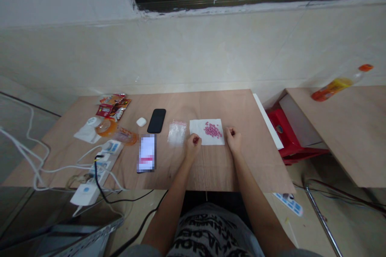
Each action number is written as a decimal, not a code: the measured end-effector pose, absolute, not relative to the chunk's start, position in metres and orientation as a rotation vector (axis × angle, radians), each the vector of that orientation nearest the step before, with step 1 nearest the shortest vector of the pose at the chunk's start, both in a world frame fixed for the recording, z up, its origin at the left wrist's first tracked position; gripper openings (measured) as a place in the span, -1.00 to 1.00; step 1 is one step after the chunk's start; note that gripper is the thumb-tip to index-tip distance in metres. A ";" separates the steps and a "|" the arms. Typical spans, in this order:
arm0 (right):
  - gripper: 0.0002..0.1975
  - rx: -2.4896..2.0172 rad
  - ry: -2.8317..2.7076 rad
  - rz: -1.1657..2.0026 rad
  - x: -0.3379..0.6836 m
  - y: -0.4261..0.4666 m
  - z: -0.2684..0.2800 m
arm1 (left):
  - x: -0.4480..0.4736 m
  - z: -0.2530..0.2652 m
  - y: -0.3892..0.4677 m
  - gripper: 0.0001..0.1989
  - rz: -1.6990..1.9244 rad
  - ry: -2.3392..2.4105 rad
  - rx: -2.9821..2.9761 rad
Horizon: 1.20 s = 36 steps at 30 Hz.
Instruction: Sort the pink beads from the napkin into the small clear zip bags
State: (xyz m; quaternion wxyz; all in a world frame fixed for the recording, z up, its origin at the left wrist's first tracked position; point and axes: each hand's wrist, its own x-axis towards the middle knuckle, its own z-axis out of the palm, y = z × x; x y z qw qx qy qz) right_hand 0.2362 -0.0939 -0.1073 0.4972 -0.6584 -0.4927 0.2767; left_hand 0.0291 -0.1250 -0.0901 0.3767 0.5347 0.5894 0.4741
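A white sheet of paper (pixel 200 123) lies on the wooden table, with a loose heap of small pink beads or pellets (pixel 212 130) on it. My left hand (pixel 193 145) is closed in a loose fist at the sheet's lower left corner. On the opposite side, my right hand (pixel 234 139) is also curled closed, resting just beyond the paper's right edge. Whatever either fist may contain is hidden by the fingers. A clear zip bag (pixel 177 132) lies flat to the left of the sheet, close to my left hand.
Left on the table (pixel 256 168) are a black phone (pixel 157 121), a lit phone (pixel 146 153), a white case (pixel 141 121), an orange bottle (pixel 117 131), snack packets (pixel 112 105) and a cabled power strip (pixel 102 170). A red stool (pixel 282 130) and another bottle (pixel 334 87) are at right.
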 end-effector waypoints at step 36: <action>-0.67 -1.571 -1.205 0.671 0.235 -0.096 -0.103 | 0.029 -0.092 -0.124 -0.94 1.243 1.529 1.371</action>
